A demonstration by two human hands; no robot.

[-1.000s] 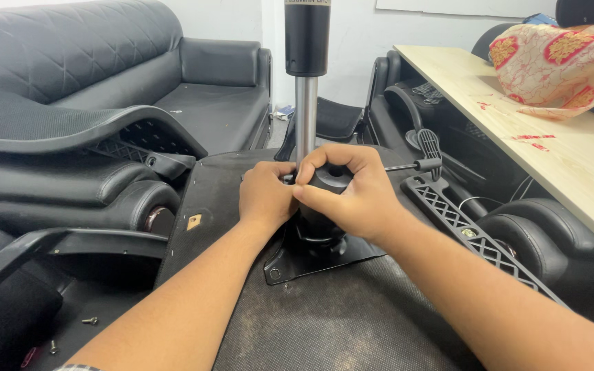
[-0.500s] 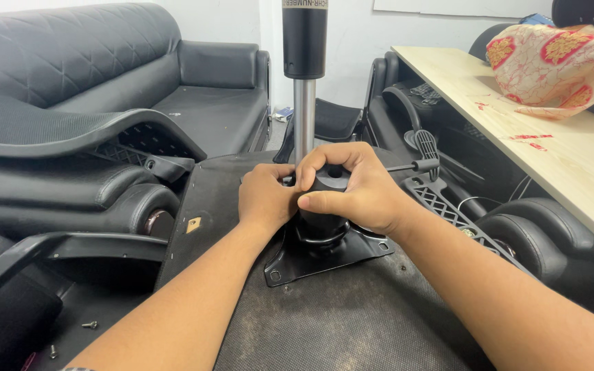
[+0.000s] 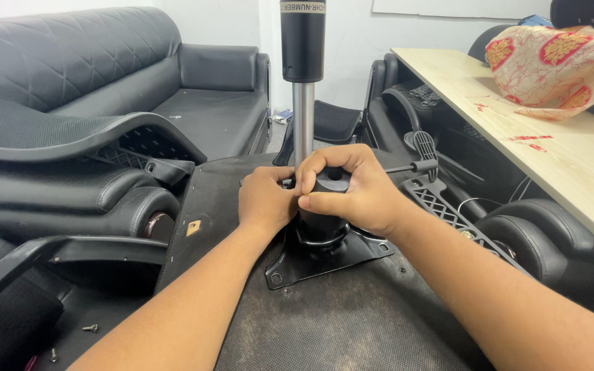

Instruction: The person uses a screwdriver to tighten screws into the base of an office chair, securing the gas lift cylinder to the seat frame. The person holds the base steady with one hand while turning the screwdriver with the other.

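1. Head view: the left hand [image 3: 264, 200] and the right hand [image 3: 352, 192] both wrap the black hub [image 3: 324, 221] of a chair mechanism, fingers clamped on it.
2. The hub sits on a black mounting plate [image 3: 331, 257], which lies flat on the upturned seat underside [image 3: 352, 323].
3. A gas-lift column [image 3: 302, 75] stands upright just behind the hands; whether it sits in the hub is hidden.
4. By my judgement the plate is placed but not fastened: its visible corner hole looks empty, and loose screws [image 3: 89, 328] lie on the floor.
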